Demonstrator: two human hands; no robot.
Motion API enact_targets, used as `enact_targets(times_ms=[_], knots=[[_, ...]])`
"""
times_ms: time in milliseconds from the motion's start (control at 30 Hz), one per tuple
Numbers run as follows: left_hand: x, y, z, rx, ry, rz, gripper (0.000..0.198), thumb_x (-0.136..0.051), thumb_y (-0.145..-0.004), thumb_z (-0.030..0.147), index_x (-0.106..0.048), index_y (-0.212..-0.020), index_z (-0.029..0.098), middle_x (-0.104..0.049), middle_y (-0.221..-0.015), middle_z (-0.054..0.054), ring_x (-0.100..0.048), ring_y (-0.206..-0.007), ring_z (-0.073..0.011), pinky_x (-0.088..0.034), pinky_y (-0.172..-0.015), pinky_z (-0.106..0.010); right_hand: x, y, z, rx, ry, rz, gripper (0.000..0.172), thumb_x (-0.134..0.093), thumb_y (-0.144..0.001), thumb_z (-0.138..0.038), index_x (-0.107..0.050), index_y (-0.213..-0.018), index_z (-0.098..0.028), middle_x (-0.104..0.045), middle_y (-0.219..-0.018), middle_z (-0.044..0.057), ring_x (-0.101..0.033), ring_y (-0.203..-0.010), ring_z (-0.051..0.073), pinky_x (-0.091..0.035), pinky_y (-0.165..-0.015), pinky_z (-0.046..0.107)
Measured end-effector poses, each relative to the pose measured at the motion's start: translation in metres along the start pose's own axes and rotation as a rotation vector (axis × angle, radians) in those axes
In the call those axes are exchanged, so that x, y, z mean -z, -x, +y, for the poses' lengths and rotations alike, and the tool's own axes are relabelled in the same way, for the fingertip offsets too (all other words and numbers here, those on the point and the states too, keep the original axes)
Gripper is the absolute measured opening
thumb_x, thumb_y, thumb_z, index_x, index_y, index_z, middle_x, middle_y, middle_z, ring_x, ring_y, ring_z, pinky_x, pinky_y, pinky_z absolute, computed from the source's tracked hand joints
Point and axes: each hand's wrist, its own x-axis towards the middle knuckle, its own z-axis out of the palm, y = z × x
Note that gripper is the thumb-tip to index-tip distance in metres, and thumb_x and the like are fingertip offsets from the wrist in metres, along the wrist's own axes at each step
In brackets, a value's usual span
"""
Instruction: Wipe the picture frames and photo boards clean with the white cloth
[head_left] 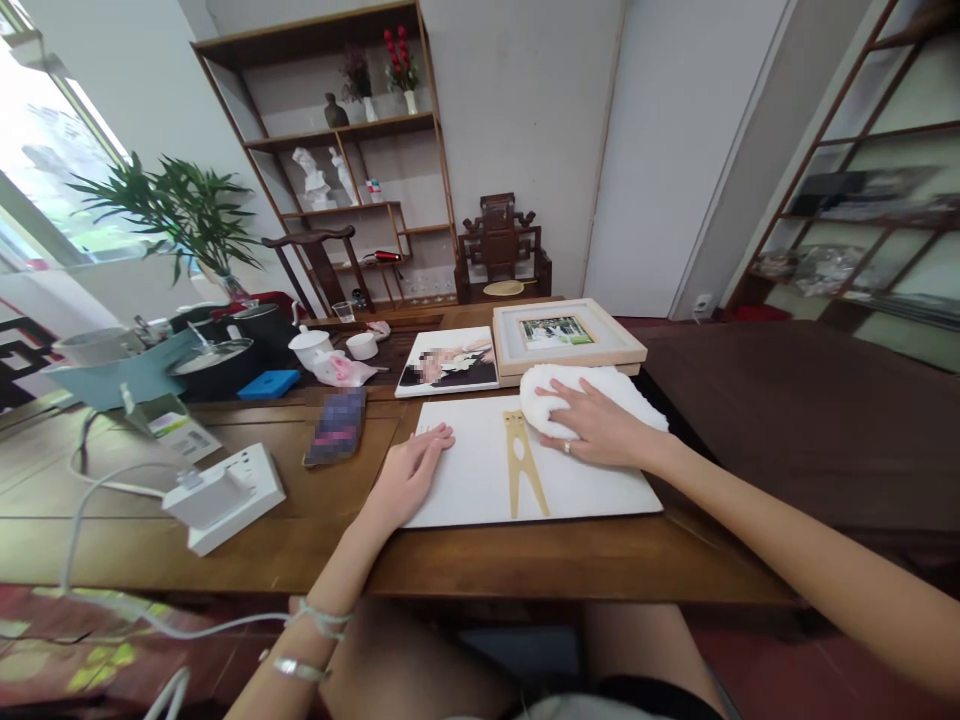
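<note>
A white rectangular board (465, 480) lies flat near the table's front edge. My left hand (411, 472) rests on its left side, fingers stretched out and nothing in them. At the board's upper right, my right hand (589, 425) lies spread over a folded, fluffy white cloth (622, 390), pressing down from above. The cloth covers the board's upper right corner. Between my hands, a tan, two-legged shape (523, 460) with an oval hole, like a flat clothes peg, shows on the board. I cannot tell whether it is loose or fixed.
Behind the board sit a wedding photo panel (450, 360) and a light wood picture frame (634, 350). Leftward are a pixelated dark item (337, 425), a white power strip (232, 500) with a cable, a blue box (268, 384), a white teapot (309, 345) and pots.
</note>
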Motion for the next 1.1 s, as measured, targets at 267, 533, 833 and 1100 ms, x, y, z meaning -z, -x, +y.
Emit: enact_targets(times_ms=[267, 533, 833, 1100], knots=[[-0.002, -0.001, -0.001, 0.017, -0.003, 0.007, 0.044, -0.030, -0.090, 0.038, -0.067, -0.095, 0.016, -0.063, -0.116, -0.008, -0.052, -0.116, -0.0226, -0.032, -0.104, -0.043, 0.009, 0.032, -0.026, 0.065, -0.042, -0.077, 0.023, -0.045, -0.077, -0.016, -0.063, -0.093, -0.016, -0.037, -0.140, 0.014, -0.020, -0.133, 0.029, -0.021, -0.102, 0.055], [-0.002, 0.000, 0.001, 0.020, -0.006, 0.009, 0.045, -0.029, -0.089, 0.039, -0.068, -0.095, 0.016, -0.063, -0.115, -0.008, -0.052, -0.116, -0.0228, -0.032, -0.104, -0.042, 0.035, 0.074, -0.057, 0.046, -0.236, -0.172, 0.018, -0.046, -0.083, -0.024, -0.062, -0.087, -0.020, -0.053, -0.125, 0.011, -0.034, -0.126, 0.029, -0.029, -0.101, 0.047], [-0.001, 0.000, 0.000, 0.018, -0.006, 0.001, 0.044, -0.029, -0.090, 0.038, -0.067, -0.096, 0.015, -0.063, -0.116, -0.008, -0.052, -0.116, -0.0211, -0.032, -0.104, -0.041, -0.009, -0.027, -0.042, -0.280, -0.168, 0.053, 0.037, -0.026, -0.092, -0.037, -0.054, -0.101, -0.015, -0.057, -0.113, 0.015, -0.038, -0.119, 0.035, -0.028, -0.094, 0.053], [-0.002, 0.000, -0.003, 0.008, -0.010, -0.001, 0.044, -0.029, -0.090, 0.037, -0.066, -0.097, 0.017, -0.063, -0.116, -0.008, -0.052, -0.116, -0.0207, -0.032, -0.104, -0.042, -0.005, -0.014, -0.078, 0.024, -0.146, -0.047, 0.029, -0.043, -0.080, -0.017, -0.059, -0.105, -0.015, -0.039, -0.137, 0.017, -0.021, -0.131, 0.036, -0.018, -0.099, 0.060]])
